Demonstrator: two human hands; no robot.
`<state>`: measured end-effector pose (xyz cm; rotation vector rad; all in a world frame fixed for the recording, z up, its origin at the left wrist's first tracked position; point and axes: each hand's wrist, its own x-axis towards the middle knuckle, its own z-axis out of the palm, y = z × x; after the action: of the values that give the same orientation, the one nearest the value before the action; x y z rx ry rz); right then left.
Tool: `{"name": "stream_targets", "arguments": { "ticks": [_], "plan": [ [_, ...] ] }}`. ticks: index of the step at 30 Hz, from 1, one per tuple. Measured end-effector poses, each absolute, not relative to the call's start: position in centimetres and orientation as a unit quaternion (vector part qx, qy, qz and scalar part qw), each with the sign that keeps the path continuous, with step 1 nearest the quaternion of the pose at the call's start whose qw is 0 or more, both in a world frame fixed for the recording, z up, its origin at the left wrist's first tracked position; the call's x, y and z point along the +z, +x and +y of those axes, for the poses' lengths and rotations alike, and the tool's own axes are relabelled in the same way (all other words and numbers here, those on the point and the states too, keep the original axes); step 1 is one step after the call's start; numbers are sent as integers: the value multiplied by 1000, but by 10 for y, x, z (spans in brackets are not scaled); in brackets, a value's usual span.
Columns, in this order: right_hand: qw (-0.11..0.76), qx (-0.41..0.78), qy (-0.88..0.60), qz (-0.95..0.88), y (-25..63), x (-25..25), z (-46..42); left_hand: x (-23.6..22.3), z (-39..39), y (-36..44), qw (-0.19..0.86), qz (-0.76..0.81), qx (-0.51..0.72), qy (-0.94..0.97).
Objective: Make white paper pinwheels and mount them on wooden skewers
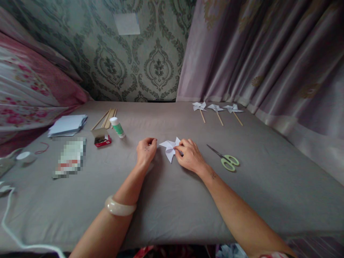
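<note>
Your right hand has the white paper pinwheel at its fingertips, near the centre of the frame; the paper lies just to the left of that hand, between it and your left hand, which is apart from it.

Beneath both is a tabletop covered in grey cloth. At its upper right you have three finished pinwheels on sticks in a row, and open scissors with green handles lie right of your right hand. Left of centre stand a glue stick and an open red box of small items, with wooden sticks behind them and a paper stack farther left. A pixelated packet lies below the stack. Patterned wallpaper fills the top centre, pale purple curtains hang at the upper right, and floral fabric drapes at the upper left.

Your right thumb and fingers are closed in a pinch on the paper near its middle. Your left hand is curled, thumb and forefinger close together; you cannot tell whether anything small is between them.
</note>
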<state>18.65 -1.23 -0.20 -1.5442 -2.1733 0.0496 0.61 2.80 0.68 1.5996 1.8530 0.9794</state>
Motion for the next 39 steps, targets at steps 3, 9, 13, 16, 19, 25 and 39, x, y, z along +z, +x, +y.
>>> {"name": "stream_targets", "arguments": {
  "ticks": [3,9,13,16,19,25,39],
  "plan": [
    [218,16,-566,-795,184,0,-14,8,27,8,252,684,349,589],
    [208,12,-570,-795,182,-1,-16,7,25,10,253,684,341,594],
    [196,0,-567,-800,181,-3,-17,5,24,11,249,681,335,602],
    [188,-7,-565,-803,181,-3,-16,4,24,11,246,683,335,601],
    [185,-14,-562,-806,181,-4,-15,4,23,11,245,685,337,598],
    [190,-32,-556,-808,183,-9,-14,9,18,13,236,685,333,603],
    [432,72,-582,-685,195,-20,4,3,27,4,216,664,355,621]
  ]
}}
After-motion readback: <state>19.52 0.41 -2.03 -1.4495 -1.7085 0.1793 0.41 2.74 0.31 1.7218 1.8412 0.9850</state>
